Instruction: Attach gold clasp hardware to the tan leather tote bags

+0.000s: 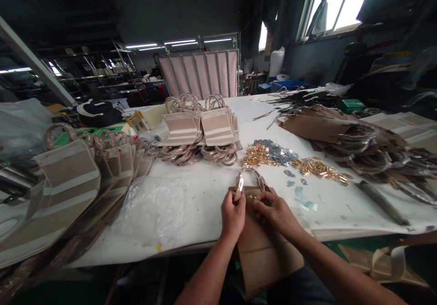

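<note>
A brown handbag panel (264,241) hangs over the table's front edge toward my lap, its plastic-wrapped handle (251,170) pointing away from me. My left hand (234,214) is closed on the panel's upper left corner, at the foot of the handle. Along the same top edge, my right hand (273,209) pinches with thumb and fingers. A small gold glint of metal (252,197) shows between the hands; whether the right fingers hold a piece of it is hidden. Just beyond the handle lie a heap of gold metal fittings (256,155) and grey metal plates (278,152).
Beige-striped bag panels (180,129) with wrapped handles stand in stacks at the back, more bag panels (68,173) at left. Brown panels (317,127) pile up at right, near a dark rod (382,202). Clear plastic (150,209) and more gold fittings (321,169) lie on the white table (201,209).
</note>
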A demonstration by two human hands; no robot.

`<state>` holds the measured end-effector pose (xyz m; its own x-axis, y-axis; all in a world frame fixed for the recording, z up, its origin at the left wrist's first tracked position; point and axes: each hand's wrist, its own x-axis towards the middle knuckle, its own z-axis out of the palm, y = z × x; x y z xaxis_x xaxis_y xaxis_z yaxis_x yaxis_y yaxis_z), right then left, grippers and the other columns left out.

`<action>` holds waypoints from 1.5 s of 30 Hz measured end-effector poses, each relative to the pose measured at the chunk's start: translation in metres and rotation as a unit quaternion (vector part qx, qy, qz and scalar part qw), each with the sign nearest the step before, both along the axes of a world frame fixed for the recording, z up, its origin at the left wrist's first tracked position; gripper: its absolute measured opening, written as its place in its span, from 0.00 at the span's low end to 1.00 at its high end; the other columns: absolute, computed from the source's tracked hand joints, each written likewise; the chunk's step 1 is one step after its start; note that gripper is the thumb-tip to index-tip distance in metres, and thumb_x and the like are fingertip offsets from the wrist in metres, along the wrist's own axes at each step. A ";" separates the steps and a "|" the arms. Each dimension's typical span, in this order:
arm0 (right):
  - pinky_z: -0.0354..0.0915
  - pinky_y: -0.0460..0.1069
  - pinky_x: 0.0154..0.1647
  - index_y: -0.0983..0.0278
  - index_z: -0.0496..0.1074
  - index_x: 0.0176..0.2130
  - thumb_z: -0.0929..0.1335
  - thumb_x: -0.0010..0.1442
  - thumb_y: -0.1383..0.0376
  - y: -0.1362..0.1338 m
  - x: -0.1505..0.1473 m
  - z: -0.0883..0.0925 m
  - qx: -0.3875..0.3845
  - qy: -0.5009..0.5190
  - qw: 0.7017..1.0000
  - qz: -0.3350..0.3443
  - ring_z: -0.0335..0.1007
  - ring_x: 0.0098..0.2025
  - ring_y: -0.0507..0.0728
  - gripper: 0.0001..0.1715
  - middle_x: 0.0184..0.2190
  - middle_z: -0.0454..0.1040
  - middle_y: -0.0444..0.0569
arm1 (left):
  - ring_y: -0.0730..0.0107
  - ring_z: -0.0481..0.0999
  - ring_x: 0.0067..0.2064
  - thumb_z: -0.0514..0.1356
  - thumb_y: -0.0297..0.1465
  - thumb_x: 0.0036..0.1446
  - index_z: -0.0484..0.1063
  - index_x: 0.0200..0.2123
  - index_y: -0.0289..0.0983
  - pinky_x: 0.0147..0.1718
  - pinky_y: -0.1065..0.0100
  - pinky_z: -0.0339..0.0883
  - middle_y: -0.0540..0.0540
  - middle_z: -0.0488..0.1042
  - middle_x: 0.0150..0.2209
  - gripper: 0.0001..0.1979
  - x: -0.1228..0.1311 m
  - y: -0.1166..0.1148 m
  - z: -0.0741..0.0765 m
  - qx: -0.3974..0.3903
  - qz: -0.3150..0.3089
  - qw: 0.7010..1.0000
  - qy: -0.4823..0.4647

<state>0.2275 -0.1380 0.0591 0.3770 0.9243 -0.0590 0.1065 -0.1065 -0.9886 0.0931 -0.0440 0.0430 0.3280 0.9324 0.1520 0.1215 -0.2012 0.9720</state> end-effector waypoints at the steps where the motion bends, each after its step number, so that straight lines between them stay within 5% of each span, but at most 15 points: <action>1: 0.67 0.49 0.25 0.61 0.71 0.36 0.71 0.62 0.40 0.004 -0.006 -0.001 0.004 0.029 1.000 -0.007 0.72 0.25 0.59 0.27 0.25 0.75 0.47 | 0.67 0.67 0.32 0.58 0.42 0.63 0.62 0.31 0.40 0.36 0.68 0.61 0.51 0.66 0.28 0.14 -0.001 0.000 0.000 0.000 0.010 1.000 -0.006; 5: 0.65 0.49 0.23 0.60 0.73 0.36 0.70 0.64 0.40 0.014 -0.023 -0.004 0.010 -0.017 0.999 -0.042 0.71 0.23 0.59 0.27 0.24 0.74 0.46 | 0.61 0.72 0.41 0.54 0.43 0.64 0.68 0.45 0.37 0.41 0.65 0.65 0.44 0.73 0.39 0.16 -0.009 0.000 -0.005 -0.024 0.062 0.997 -0.031; 8: 0.66 0.52 0.27 0.59 0.75 0.35 0.68 0.66 0.43 0.016 -0.026 -0.003 0.029 -0.107 0.992 -0.061 0.72 0.26 0.61 0.23 0.25 0.75 0.47 | 0.58 0.76 0.46 0.60 0.41 0.58 0.66 0.57 0.35 0.43 0.64 0.69 0.40 0.76 0.47 0.27 -0.018 -0.003 -0.006 -0.169 0.072 0.977 -0.104; 12: 0.66 0.56 0.34 0.58 0.73 0.32 0.66 0.68 0.45 0.014 -0.026 -0.005 0.041 -0.174 0.983 -0.031 0.74 0.33 0.65 0.23 0.29 0.77 0.49 | 0.61 0.79 0.39 0.62 0.37 0.55 0.74 0.48 0.32 0.34 0.68 0.70 0.41 0.79 0.40 0.20 -0.025 -0.010 0.002 -0.290 -0.026 0.934 -0.207; 17: 0.64 0.57 0.35 0.56 0.73 0.33 0.65 0.69 0.45 0.012 -0.030 -0.012 0.025 -0.219 0.975 -0.019 0.74 0.32 0.66 0.22 0.29 0.78 0.49 | 0.60 0.80 0.42 0.60 0.38 0.59 0.77 0.42 0.35 0.39 0.67 0.73 0.43 0.81 0.42 0.14 -0.026 -0.013 -0.001 -0.229 -0.044 0.947 -0.220; 21: 0.64 0.56 0.34 0.56 0.73 0.34 0.64 0.70 0.45 0.013 -0.035 -0.015 0.022 -0.239 0.970 -0.030 0.74 0.31 0.66 0.22 0.28 0.77 0.49 | 0.54 0.73 0.61 0.58 0.43 0.66 0.77 0.54 0.36 0.61 0.61 0.67 0.40 0.76 0.58 0.21 -0.026 -0.012 -0.020 -0.128 0.007 0.980 -0.155; 25: 0.63 0.55 0.32 0.57 0.74 0.36 0.63 0.70 0.46 0.014 -0.041 -0.020 0.000 -0.280 0.959 -0.050 0.75 0.32 0.66 0.21 0.30 0.78 0.49 | 0.55 0.67 0.67 0.54 0.41 0.70 0.72 0.62 0.35 0.68 0.59 0.58 0.39 0.71 0.65 0.24 -0.025 -0.014 -0.032 -0.109 0.014 0.985 -0.131; 31: 0.64 0.52 0.31 0.57 0.74 0.36 0.66 0.67 0.47 0.017 -0.046 -0.024 -0.015 -0.287 0.956 -0.065 0.75 0.31 0.63 0.19 0.30 0.78 0.49 | 0.55 0.72 0.63 0.55 0.39 0.70 0.74 0.59 0.35 0.64 0.61 0.64 0.40 0.75 0.60 0.21 -0.026 -0.016 -0.023 -0.085 0.010 0.988 -0.127; 36: 0.64 0.50 0.31 0.58 0.74 0.50 0.68 0.66 0.53 0.018 -0.048 -0.018 0.056 -0.260 0.961 -0.081 0.73 0.28 0.59 0.17 0.32 0.77 0.45 | 0.58 0.77 0.55 0.57 0.40 0.69 0.77 0.52 0.36 0.56 0.63 0.70 0.42 0.79 0.52 0.17 -0.026 -0.017 -0.016 -0.067 0.012 0.989 -0.135; 45: 0.57 0.48 0.31 0.57 0.75 0.38 0.70 0.61 0.64 0.028 -0.032 0.018 0.001 -0.385 0.922 0.033 0.71 0.30 0.56 0.03 0.27 0.74 0.40 | 0.62 0.81 0.45 0.60 0.40 0.68 0.77 0.49 0.37 0.46 0.66 0.75 0.43 0.82 0.44 0.15 -0.019 -0.018 -0.021 -0.099 0.053 0.981 -0.160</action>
<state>0.1952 -0.1104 0.0775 0.2490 0.9467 0.2045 0.7840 -0.0730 -0.6165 0.0740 -0.0620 0.0220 0.1917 0.9804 0.0443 -0.1864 -0.0080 0.9824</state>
